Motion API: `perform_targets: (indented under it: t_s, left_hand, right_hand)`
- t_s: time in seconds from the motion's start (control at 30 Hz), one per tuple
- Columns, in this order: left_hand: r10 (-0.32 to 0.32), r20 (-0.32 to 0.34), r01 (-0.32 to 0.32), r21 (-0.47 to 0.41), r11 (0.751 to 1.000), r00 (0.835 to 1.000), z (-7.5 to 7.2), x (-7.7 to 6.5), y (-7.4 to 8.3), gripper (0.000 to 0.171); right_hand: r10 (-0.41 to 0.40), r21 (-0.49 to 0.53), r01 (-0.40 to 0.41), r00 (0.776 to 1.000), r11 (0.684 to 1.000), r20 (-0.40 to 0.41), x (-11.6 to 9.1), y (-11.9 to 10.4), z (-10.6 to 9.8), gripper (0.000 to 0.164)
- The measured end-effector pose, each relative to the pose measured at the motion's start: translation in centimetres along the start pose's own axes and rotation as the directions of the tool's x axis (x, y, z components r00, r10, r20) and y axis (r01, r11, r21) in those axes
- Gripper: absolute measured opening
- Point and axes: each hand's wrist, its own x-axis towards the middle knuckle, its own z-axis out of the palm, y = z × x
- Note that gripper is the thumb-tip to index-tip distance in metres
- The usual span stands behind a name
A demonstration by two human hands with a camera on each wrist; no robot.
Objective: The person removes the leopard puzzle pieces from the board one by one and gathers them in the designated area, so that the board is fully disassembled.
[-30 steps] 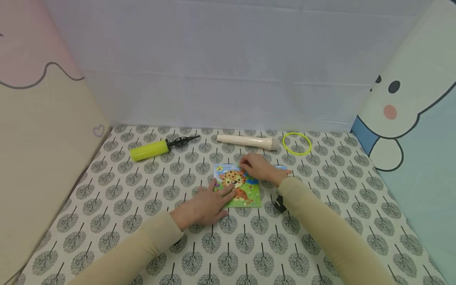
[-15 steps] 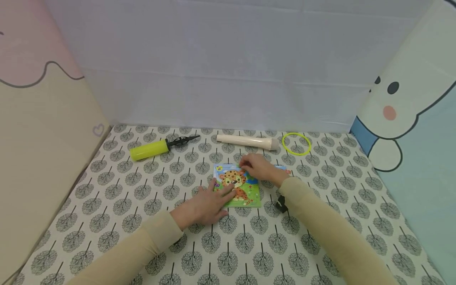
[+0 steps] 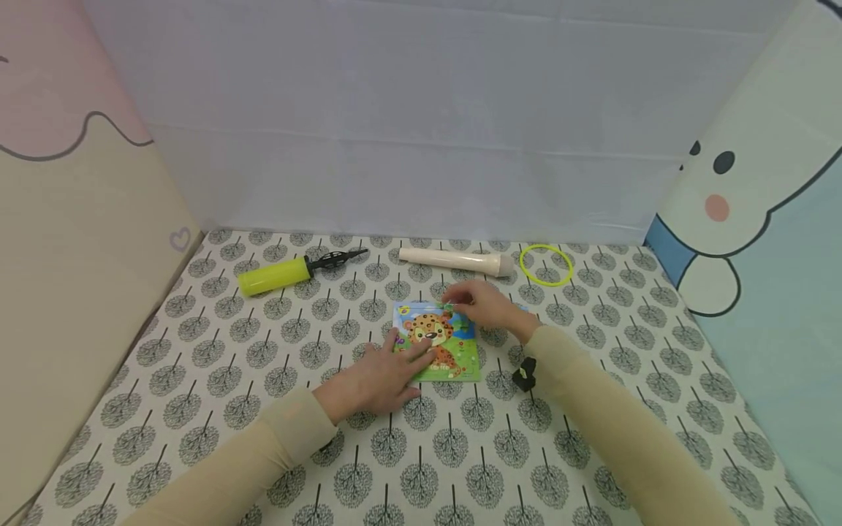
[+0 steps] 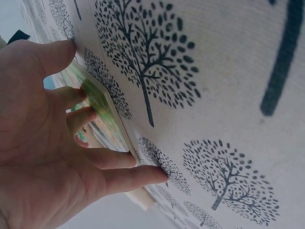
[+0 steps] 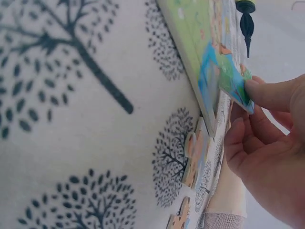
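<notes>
A leopard jigsaw puzzle lies in a flat board on the cloth. My left hand rests over its lower left with fingers extended; in the left wrist view the fingers reach across the board's edge. At the upper right corner, my right hand pinches a green and blue puzzle piece between thumb and fingers. The right wrist view shows this piece tilted, lifted over a corner of the board. Beside the board lie loose puzzle pieces, partly behind my right hand in the head view.
Along the back lie a yellow-green balloon pump, a white toy microphone and a yellow ring. A small black object shows against the right sleeve. Fabric walls enclose the table at the back and sides.
My right hand has lifted slightly and turned at the board's upper right corner, so the pinched piece now shows in the head view. My left hand stays in place.
</notes>
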Motion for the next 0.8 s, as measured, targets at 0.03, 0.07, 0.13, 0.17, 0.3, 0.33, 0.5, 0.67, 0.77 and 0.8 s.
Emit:
perform_targets:
  t_s: [0.03,0.07,0.13,0.17,0.3,0.33,0.5,0.67,0.77,0.8]
  left_hand:
    - [0.001,-0.001,-0.001,0.003,1.000,1.000,0.0,0.0,0.0,0.070]
    - [0.002,-0.003,-0.002,0.003,1.000,1.000,0.1,0.0,0.0,0.070]
    - [0.001,-0.005,-0.001,0.004,1.000,1.000,0.1,0.0,0.0,0.070]
    - [0.001,-0.006,-0.001,0.005,1.000,1.000,0.2,0.0,0.0,0.070]
    - [0.001,-0.011,-0.001,0.001,1.000,1.000,0.2,-0.1,0.0,0.070]
    - [0.003,-0.012,-0.003,0.001,1.000,1.000,0.3,-0.1,-0.1,0.071]
    - [0.010,-0.025,-0.010,-0.007,1.000,1.000,0.4,-0.1,-0.1,0.070]
    - [0.015,-0.035,-0.015,-0.007,1.000,0.999,0.3,-0.2,0.0,0.070]
    - [0.020,-0.037,-0.020,0.001,1.000,0.999,0.2,-0.2,0.1,0.069]
    - [0.022,-0.038,-0.021,0.006,1.000,0.999,0.2,-0.2,0.1,0.069]
  right_hand:
    - [0.002,0.013,-0.002,1.000,1.000,-0.009,-0.1,0.0,-0.1,0.020]
    - [0.004,0.026,-0.004,1.000,1.000,-0.016,-0.2,0.1,-0.3,0.020]
    - [0.005,0.052,-0.004,1.000,0.999,-0.025,-0.3,0.2,-0.5,0.019]
    - [0.004,0.064,-0.002,1.000,0.998,-0.029,-0.4,0.2,-0.6,0.019]
    - [0.000,0.120,0.004,1.000,0.993,-0.029,-0.8,0.4,-1.1,0.019]
    - [0.000,0.135,0.004,1.000,0.991,-0.027,-0.9,0.5,-1.3,0.019]
    - [0.038,0.194,-0.035,0.999,0.980,-0.011,-1.6,1.3,-1.9,0.015]
    - [0.034,0.220,-0.025,0.999,0.975,-0.038,-2.7,2.3,-2.7,0.015]
    - [0.070,0.233,-0.055,0.996,0.971,-0.058,-3.7,2.7,-3.4,0.017]
    - [0.092,0.234,-0.075,0.994,0.969,-0.063,-4.0,3.0,-3.7,0.017]
